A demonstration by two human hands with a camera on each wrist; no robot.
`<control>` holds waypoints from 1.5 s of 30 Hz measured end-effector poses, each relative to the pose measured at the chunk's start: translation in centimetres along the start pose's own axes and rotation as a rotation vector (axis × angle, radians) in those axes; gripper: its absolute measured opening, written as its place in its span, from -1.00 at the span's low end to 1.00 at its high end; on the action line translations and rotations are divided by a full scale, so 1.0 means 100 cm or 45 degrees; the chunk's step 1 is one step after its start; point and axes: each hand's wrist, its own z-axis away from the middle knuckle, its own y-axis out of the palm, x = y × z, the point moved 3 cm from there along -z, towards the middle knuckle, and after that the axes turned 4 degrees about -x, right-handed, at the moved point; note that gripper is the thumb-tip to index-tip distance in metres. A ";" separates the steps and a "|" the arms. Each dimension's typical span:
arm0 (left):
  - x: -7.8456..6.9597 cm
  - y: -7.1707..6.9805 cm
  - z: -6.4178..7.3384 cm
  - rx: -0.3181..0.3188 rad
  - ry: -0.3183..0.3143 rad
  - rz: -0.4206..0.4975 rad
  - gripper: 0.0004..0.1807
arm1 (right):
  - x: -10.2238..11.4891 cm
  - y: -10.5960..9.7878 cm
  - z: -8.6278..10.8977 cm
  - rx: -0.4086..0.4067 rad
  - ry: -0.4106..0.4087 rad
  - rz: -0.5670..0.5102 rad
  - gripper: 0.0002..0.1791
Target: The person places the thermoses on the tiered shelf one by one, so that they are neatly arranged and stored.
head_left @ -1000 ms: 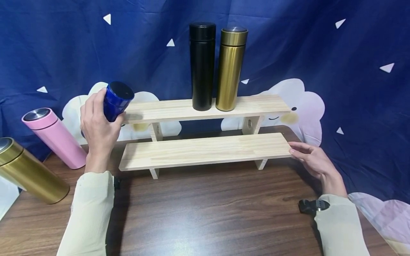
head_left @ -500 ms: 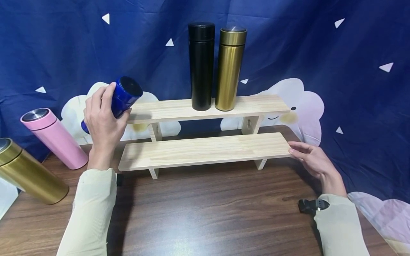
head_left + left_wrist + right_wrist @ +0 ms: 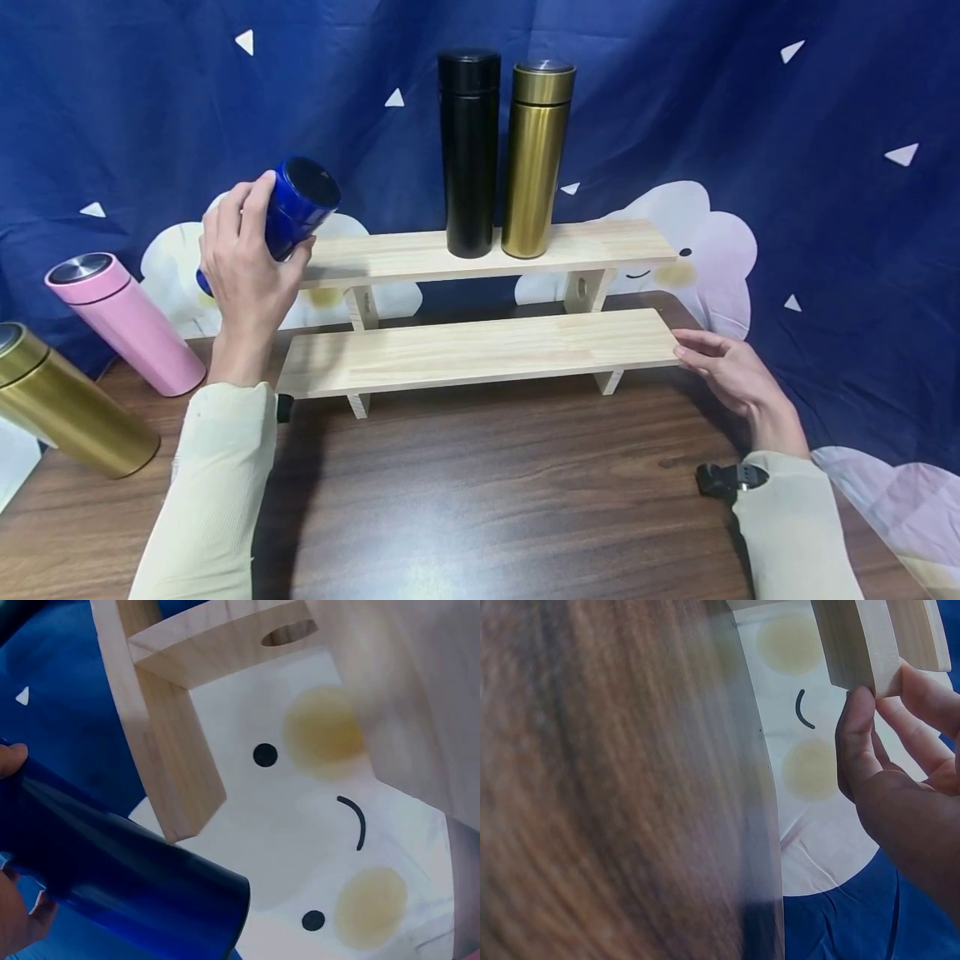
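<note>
Left hand (image 3: 249, 250) is gripping the glossy blue cylindrical bottle (image 3: 296, 208), raising it rightward; it's hanging tilted by the upper pale-wood shelf (image 3: 393, 254), not standing. Right hand (image 3: 738, 379) is pinching the lower pale-wood shelf (image 3: 480, 352).

Blue bottle (image 3: 296, 204) partly behind the left hand (image 3: 246, 250), leftmost gold bottle (image 3: 71, 404) cut by head view's edge

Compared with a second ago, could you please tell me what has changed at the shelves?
The left hand has carried the blue bottle higher and to the right, without letting go. The right hand still holds the lower shelf; the other bottles stayed put.
</note>
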 end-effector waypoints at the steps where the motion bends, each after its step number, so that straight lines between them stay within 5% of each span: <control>1: -0.001 0.000 -0.001 -0.006 0.001 0.002 -0.33 | 0.000 0.000 0.000 0.006 -0.003 -0.011 -0.71; 21: -0.029 0.014 -0.027 -0.006 0.050 0.089 -0.28 | 0.000 0.000 -0.001 -0.020 0.015 0.022 -0.74; 31: -0.041 0.025 -0.041 -0.038 -0.079 0.261 -0.22 | -0.001 -0.001 0.000 -0.039 0.022 0.026 -0.74; 45: -0.053 0.040 -0.054 0.046 -0.261 0.366 -0.16 | 0.000 0.000 0.000 -0.042 0.011 0.033 -0.72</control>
